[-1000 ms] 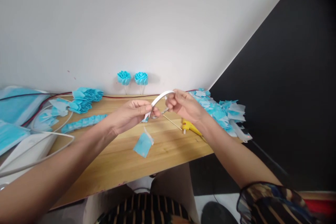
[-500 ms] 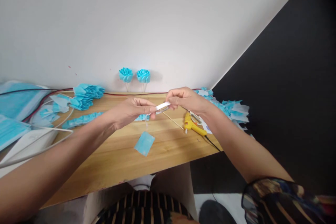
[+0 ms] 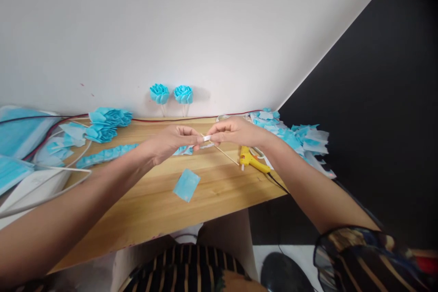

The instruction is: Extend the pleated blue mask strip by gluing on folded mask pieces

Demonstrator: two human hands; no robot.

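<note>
Between my two hands is a small white strip (image 3: 206,138), held above the wooden table. My left hand (image 3: 178,141) pinches its left end, and my right hand (image 3: 230,131) pinches the right end; what it is made of I cannot make out. A thin wooden stick (image 3: 226,154) slants down to the right behind the fingers. Just in front lies a blue fabric square (image 3: 186,185) on the table. A small blue piece (image 3: 184,150) shows partly under my left hand. To the right rests a yellow glue gun (image 3: 253,160).
Two blue flowers (image 3: 159,94) on sticks lean at the wall. More blue flowers (image 3: 108,123), a folded blue strip (image 3: 106,155) and face masks (image 3: 23,137) lie left, near white cables (image 3: 77,169). Blue and white scraps (image 3: 304,139) pile at right. The wooden table (image 3: 150,210) has its edge near me.
My hands have come closer together, so less of the white strip shows between the fingers. The view has shifted slightly.
</note>
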